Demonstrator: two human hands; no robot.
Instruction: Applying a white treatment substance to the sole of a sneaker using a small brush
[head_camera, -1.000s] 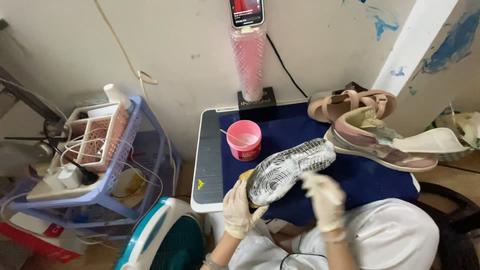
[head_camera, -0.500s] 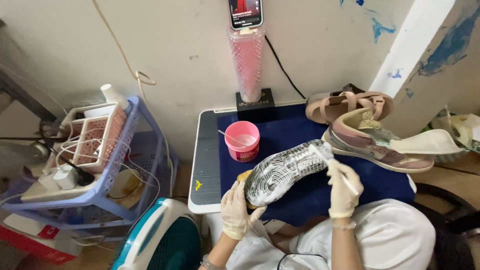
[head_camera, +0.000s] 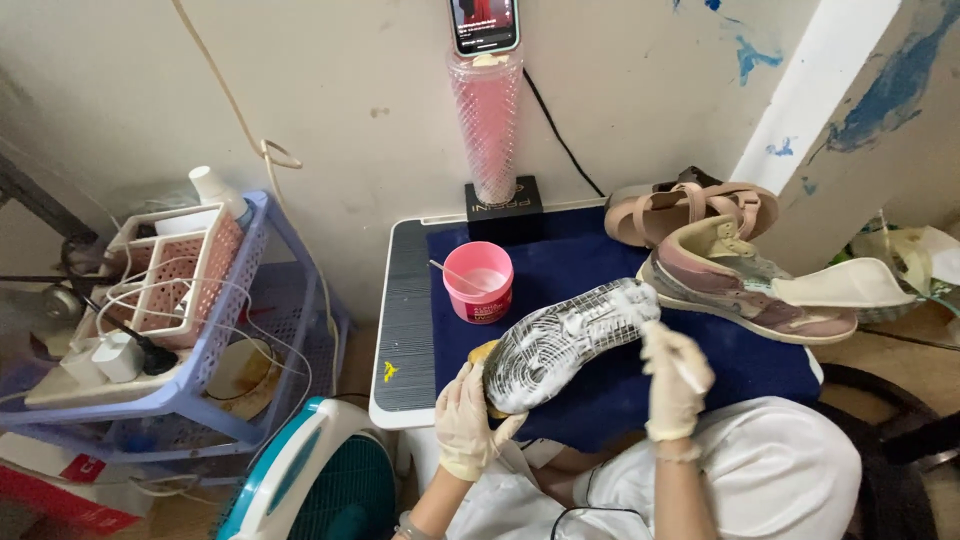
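Note:
My gloved left hand (head_camera: 470, 425) grips the heel end of a shoe (head_camera: 565, 340) turned sole-up; the sole is coated in white paste. My gloved right hand (head_camera: 675, 385) holds a small white brush or stick against the toe end of that sole. Behind the shoe, a pink tub of white paste (head_camera: 479, 282) with a stick in it stands on the dark blue cloth (head_camera: 570, 265) covering the small table.
A pinkish sneaker (head_camera: 745, 290) with a loose white insole (head_camera: 850, 285) and a tan sandal (head_camera: 690, 205) lie at the table's right. A phone on a pink stand (head_camera: 487, 100) rises at the back. A blue cart (head_camera: 160, 330) and a teal fan (head_camera: 310, 485) stand to the left.
My right hand has risen from below the shoe's middle to its toe end, brush on the sole. The shoe tilted slightly; my left hand stays at the heel.

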